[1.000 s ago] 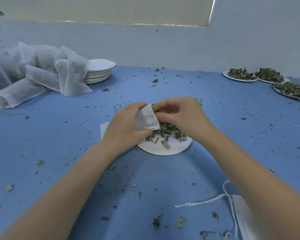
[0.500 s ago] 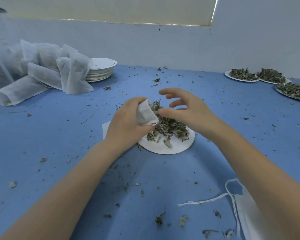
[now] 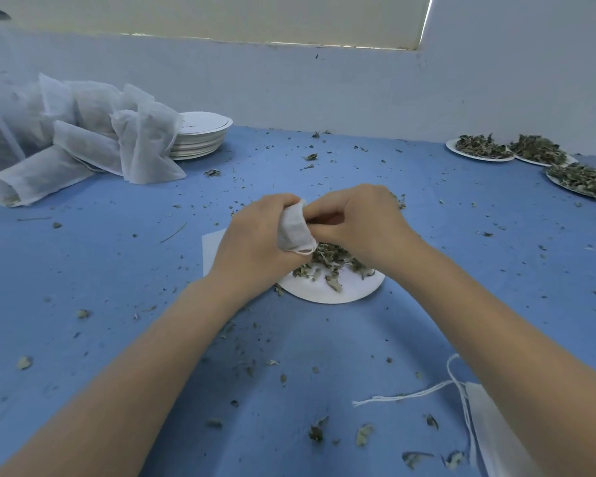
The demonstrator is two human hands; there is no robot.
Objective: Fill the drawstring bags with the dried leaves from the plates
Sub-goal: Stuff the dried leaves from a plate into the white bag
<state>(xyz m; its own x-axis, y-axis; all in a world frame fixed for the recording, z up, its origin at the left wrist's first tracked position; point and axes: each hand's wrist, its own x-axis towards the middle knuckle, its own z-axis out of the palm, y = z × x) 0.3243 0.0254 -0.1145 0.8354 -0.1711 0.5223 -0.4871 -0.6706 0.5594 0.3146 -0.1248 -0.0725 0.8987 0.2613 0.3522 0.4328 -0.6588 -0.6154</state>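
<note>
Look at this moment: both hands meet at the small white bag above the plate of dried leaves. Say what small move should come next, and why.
Probably the right hand should drop back to the leaves and pinch up more. The left hand grips the bag above the plate, the right fingers are at its mouth, and plenty of leaves remain on the plate.

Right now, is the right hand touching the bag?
Touching. Head view: right hand fingertips meet the mouth of the bag, which the left hand grips.

White drawstring bag; white plate; grey-green dried leaves; blue table, leaf-flecked.
</note>
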